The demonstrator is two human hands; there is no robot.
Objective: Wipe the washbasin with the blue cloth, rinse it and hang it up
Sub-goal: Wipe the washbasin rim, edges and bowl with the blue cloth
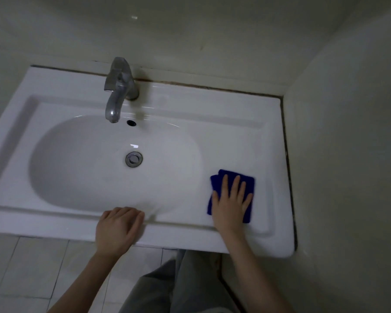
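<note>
Grey trouser cloth [178, 288] and pale floor tiles [32, 267] lie nearest, under the front edge of the white washbasin [54, 105]. On that front rim rests the left hand [119, 227], its fingers bent over the lip of the bowl. Near the front right corner, the right hand [230, 204] presses flat, fingers spread, on the folded blue cloth [216, 181], which shows around it on the flat ledge beside the bowl. The bowl holds only its metal drain [134, 159]. At the back edge stands the tap [119, 86].
</note>
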